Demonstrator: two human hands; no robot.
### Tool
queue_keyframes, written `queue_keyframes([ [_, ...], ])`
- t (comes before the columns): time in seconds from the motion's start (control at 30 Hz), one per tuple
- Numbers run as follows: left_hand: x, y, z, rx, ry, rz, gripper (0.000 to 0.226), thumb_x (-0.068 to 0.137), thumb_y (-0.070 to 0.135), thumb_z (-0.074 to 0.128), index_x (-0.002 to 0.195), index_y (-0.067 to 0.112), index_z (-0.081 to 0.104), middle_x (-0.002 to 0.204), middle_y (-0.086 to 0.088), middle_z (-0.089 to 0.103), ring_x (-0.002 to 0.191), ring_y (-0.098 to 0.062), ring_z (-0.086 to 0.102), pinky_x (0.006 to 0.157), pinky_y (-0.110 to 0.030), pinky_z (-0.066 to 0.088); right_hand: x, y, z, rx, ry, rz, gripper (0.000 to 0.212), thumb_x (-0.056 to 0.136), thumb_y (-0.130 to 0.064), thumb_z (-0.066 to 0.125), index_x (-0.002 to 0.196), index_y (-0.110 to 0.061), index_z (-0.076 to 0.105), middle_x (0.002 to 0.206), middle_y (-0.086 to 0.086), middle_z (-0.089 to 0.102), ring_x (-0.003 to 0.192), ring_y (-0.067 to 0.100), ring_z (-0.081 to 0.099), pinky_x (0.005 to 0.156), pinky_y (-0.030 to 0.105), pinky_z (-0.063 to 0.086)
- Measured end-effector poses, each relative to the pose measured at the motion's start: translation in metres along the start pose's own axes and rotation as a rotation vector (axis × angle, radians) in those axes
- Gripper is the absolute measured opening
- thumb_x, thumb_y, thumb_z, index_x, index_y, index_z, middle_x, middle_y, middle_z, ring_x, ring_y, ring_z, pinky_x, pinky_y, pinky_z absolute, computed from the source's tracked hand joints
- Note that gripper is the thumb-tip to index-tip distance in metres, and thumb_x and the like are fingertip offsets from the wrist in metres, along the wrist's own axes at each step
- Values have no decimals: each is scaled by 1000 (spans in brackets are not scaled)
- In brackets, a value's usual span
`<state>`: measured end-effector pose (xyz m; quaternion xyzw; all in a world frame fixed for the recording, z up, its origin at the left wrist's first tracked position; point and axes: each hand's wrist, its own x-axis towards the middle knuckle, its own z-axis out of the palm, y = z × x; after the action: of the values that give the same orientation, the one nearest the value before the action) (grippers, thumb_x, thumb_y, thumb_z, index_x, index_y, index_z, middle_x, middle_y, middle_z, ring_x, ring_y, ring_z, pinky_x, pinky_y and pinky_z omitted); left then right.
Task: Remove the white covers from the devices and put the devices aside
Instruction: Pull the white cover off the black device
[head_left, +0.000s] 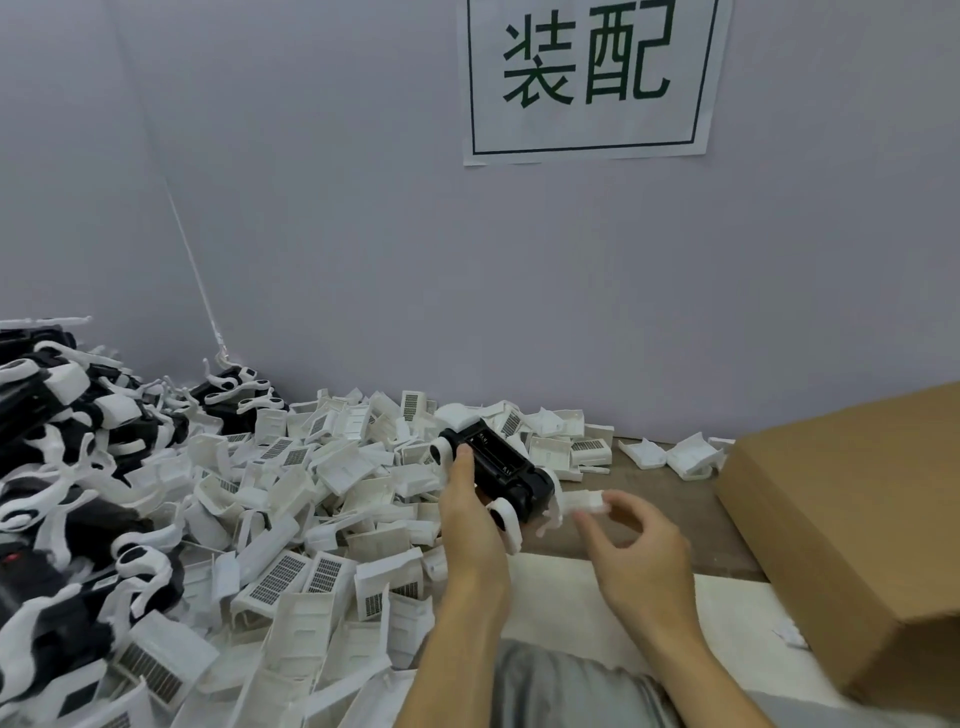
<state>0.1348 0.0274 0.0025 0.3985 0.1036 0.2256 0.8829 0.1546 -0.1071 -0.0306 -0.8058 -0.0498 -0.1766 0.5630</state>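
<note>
Black device (496, 470) gripped by left hand (467, 512) above the worktop (670, 506) to brace it, right hand (631, 538) pinching a white cover (587, 503) just beside its end, apparently pulled free, discard heap (322, 499) left.

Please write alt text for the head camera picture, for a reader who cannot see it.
A person's left hand grips a black device above a table while the right hand pinches a small white piece beside it. A heap of white covers spreads to the left, and a cardboard box sits on the right.
</note>
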Motion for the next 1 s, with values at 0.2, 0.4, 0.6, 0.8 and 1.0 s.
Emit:
queue_keyframes([
  [0.2, -9, -2, 7, 201, -93, -59, 25, 97, 49, 55, 111, 37, 71, 86, -10, 77, 70, -27, 72, 46, -24, 47, 14, 0, -16, 190, 155, 43, 34, 85, -17, 75, 109, -25, 52, 103, -11, 59, 98, 10, 60, 79, 28, 47],
  [0.4, -7, -14, 10, 434, -243, -147, 48, 105, 43, 43, 73, 48, 78, 88, 6, 79, 84, -10, 76, 77, -30, 53, 29, 0, -39, 207, 38, 15, 36, 89, -10, 66, 115, -29, 51, 103, -12, 57, 81, -5, 61, 59, 13, 42],
  [0.6, -7, -16, 11, 479, -165, -162, 26, 104, 38, 50, 121, 24, 65, 116, -2, 74, 110, -21, 69, 95, -39, 53, 34, -8, -55, 179, -177, -53, 39, 87, -21, 73, 113, -44, 55, 103, -7, 63, 79, 8, 66, 57, 17, 49],
  [0.8, -11, -16, 12, 435, -185, -194, 29, 106, 35, 47, 123, 20, 66, 112, -4, 76, 104, -21, 72, 85, -36, 56, 31, -19, -41, 130, -320, -173, 43, 82, -28, 79, 113, -48, 58, 102, -10, 67, 78, 8, 68, 68, 21, 56],
  [1.0, -18, -20, 13, 450, -238, -277, 47, 104, 50, 40, 104, 23, 79, 106, -4, 78, 89, -17, 67, 61, -20, 44, 26, -22, -26, 53, -196, -261, 34, 84, -35, 76, 105, -54, 56, 96, -30, 65, 83, -7, 65, 63, 11, 49],
])
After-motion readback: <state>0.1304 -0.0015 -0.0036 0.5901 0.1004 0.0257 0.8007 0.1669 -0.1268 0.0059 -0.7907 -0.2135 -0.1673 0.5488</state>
